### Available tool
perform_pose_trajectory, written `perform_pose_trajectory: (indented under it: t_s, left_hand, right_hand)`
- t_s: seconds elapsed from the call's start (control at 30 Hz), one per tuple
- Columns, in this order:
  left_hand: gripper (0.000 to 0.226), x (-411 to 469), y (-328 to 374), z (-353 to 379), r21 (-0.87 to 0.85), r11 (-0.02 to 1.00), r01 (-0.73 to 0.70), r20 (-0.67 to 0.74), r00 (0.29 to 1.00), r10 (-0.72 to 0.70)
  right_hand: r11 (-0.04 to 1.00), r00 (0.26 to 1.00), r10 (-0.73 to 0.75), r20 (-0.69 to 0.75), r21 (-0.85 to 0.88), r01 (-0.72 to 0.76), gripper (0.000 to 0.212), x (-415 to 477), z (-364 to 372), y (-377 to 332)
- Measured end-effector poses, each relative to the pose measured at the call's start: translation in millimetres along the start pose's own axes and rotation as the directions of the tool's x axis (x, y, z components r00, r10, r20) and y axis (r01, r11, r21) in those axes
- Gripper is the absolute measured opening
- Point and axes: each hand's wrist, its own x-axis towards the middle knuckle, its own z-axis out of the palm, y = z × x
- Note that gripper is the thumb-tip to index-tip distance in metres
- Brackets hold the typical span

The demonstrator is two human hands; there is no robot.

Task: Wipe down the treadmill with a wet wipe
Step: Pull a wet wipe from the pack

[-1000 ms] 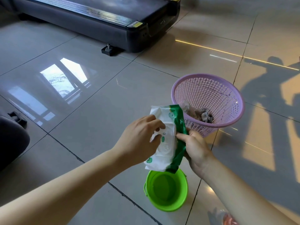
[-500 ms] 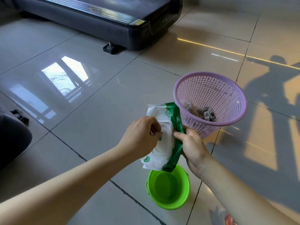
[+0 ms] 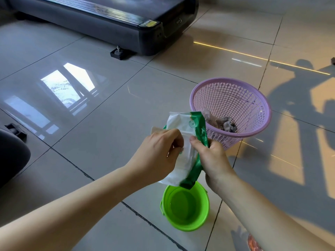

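A white and green pack of wet wipes point(image 3: 186, 134) is held upright over the floor in front of me. My right hand point(image 3: 211, 158) grips its green edge from the right. My left hand point(image 3: 159, 153) has its fingers curled at the pack's front opening, pinching the flap or a wipe there; a pale flap point(image 3: 155, 130) sticks out just above the knuckles. The dark treadmill point(image 3: 112, 20) lies on the floor at the far top, its rear end and a foot point(image 3: 118, 52) in view.
A purple mesh basket point(image 3: 253, 124) with crumpled used wipes inside stands to the right. A small green bucket point(image 3: 184, 207) sits on the tiles below the pack. A dark object point(image 3: 10, 156) is at the left edge. Glossy tiled floor point(image 3: 90, 124) lies between me and the treadmill.
My left hand's fingers have worked deeper into the pack's front opening and the flap now shows lifted. The view has drifted slightly; the pack stays between both hands.
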Motion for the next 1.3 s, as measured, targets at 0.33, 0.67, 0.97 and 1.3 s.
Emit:
perform_pose_trajectory:
  t_s: [0.33,0.67,0.97,1.3]
  left_hand:
    - [0.024,-7,0,-7,-0.189,0.972,0.140,0.094,0.988,-0.124]
    - [0.019,-1,-2,-5,-0.190,0.888,0.419,0.103,0.908,-0.407]
    - [0.009,-3,-3,-1,-0.001,0.933,0.361,0.066,0.931,-0.360]
    - [0.016,3,1,-1,-0.183,0.818,0.545,0.143,0.838,-0.526]
  right_hand:
    - [0.998,0.995,-0.053,-0.086,0.039,0.057,0.015,2,-9,-9]
    - [0.999,0.998,-0.054,0.011,0.003,0.054,0.018,-9,9,2]
    - [0.971,0.979,-0.205,-0.006,-0.123,0.203,0.037,-13,18,2]
    - [0.898,0.934,-0.355,-0.044,-0.293,0.327,0.036,-19,24,8]
